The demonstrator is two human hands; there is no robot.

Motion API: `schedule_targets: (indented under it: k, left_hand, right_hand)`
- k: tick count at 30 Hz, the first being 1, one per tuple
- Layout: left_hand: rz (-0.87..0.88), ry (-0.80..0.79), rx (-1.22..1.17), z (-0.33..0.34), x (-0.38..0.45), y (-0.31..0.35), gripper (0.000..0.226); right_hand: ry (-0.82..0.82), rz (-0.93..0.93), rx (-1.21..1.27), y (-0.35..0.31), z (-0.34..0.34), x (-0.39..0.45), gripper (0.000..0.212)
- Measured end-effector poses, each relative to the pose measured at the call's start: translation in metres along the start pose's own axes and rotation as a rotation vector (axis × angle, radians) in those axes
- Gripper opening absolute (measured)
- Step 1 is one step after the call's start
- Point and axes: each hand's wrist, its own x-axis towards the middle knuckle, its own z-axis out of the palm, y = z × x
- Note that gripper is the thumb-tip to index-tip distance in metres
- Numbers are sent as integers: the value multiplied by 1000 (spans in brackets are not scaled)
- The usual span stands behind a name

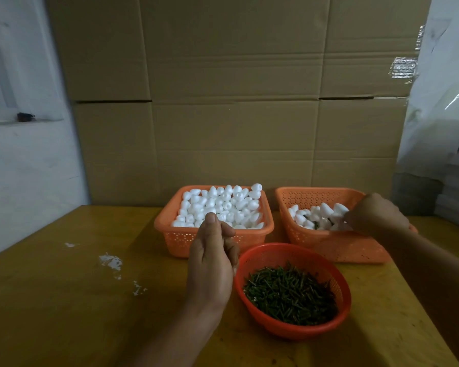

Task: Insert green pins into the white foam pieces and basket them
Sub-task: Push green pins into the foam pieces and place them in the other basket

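Dropping a pinned piece off at the right basket [329, 245]; left hand [212, 263] hovering by the supply basket [178, 239].

I'm reaching my right hand [376, 214] into the right basket, fingers curled at the white foam pieces [318, 215] there; can't tell whether it's pinching one or has let go. Left hand fingers are curling loosely, thumb up, nothing visible in them. Unpinned foam [220, 205] is piling high in the supply basket; green pins [289, 295] are sitting in the round red basket [297, 332] nearest me. Judging handling: foam looks very light and dentable, so I'm planning a soft pinch around the wide body. Pins look thin and stiff, so pinch mid-shaft and push straight in.
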Motion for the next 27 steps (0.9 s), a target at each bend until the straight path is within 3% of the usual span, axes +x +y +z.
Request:
schedule_targets:
  k: [4, 8, 13, 19, 27]
  left_hand:
    - [-6, 33, 10, 0, -1, 2, 56]
    - [5, 123, 51, 0, 0, 0, 47]
    - [13, 186, 89, 0, 4, -2, 47]
    - [-8, 228, 112, 0, 7, -9, 47]
    - [18, 267, 143, -6, 24, -14, 36]
  right_hand:
    - [-35, -7, -4, 0, -2, -4, 28]
    - [42, -56, 53, 3, -7, -9, 18]
    - [131, -173, 267, 5, -10, -25, 31]
    - [112, -368, 508, -4, -22, -78, 27]
    - [137, -635, 428, -1, -4, -146, 29]
